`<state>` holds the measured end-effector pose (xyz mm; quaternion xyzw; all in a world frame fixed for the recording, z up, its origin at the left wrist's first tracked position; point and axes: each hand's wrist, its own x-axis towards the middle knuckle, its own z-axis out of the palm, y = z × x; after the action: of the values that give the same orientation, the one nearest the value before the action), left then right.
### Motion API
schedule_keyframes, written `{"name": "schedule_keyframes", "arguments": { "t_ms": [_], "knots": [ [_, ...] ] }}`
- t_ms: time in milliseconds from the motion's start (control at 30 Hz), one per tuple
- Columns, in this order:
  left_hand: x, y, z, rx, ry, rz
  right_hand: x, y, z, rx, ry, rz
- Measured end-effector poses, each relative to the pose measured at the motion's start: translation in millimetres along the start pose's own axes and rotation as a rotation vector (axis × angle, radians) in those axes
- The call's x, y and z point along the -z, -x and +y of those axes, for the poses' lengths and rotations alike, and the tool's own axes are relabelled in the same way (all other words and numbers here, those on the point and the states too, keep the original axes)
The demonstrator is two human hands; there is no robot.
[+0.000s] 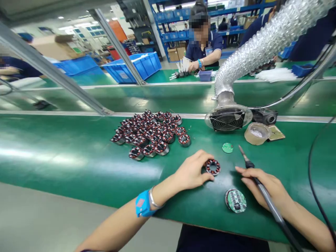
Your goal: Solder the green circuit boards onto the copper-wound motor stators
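On the green worktop (86, 140), nearest the person's body: one wound ring core (213, 172), lying near the middle. Left hand (194, 169): grip parted to about the core's breadth, fingers at its upper edge and thumb at its lower, core held between. Right hand (270, 187): grip closed on one soldering iron (271, 207), its tip aimed away from the body; fingertips reached left past the shaft. Also listed: one core capped with a green circuit board (236, 201), between the hands and closer to the edge; one loose round board (227, 148), near the iron's tip; one cluster of similar cores (149, 132), to the left; one fan (228, 121) on a silver duct (252, 49); one tan roll (256, 135), beside the fan.
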<state>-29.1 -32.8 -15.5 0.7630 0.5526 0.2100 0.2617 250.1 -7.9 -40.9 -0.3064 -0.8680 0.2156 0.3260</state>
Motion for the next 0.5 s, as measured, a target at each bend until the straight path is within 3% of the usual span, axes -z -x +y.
{"name": "schedule_keyframes", "arguments": {
  "t_ms": [167, 267, 333, 433, 500],
  "knots": [
    [-27, -30, 32, -0.005, 0.228, -0.102, -3, -17, 13, -0.069, -0.07, -0.115],
    [-24, -37, 35, 0.045, 0.393, -0.223, -7, -15, 13, -0.115, -0.099, -0.103],
    [-18, -38, 34, 0.096, 0.382, -0.274, -9, -13, 11, -0.111, -0.113, -0.088],
    [-11, -37, 30, 0.156, 0.259, -0.26, -10, -9, 10, -0.1, -0.14, -0.082],
    [-8, -37, 23, 0.2, 0.234, -0.186, -8, -8, 9, -0.1, -0.159, -0.091]
  ]
}}
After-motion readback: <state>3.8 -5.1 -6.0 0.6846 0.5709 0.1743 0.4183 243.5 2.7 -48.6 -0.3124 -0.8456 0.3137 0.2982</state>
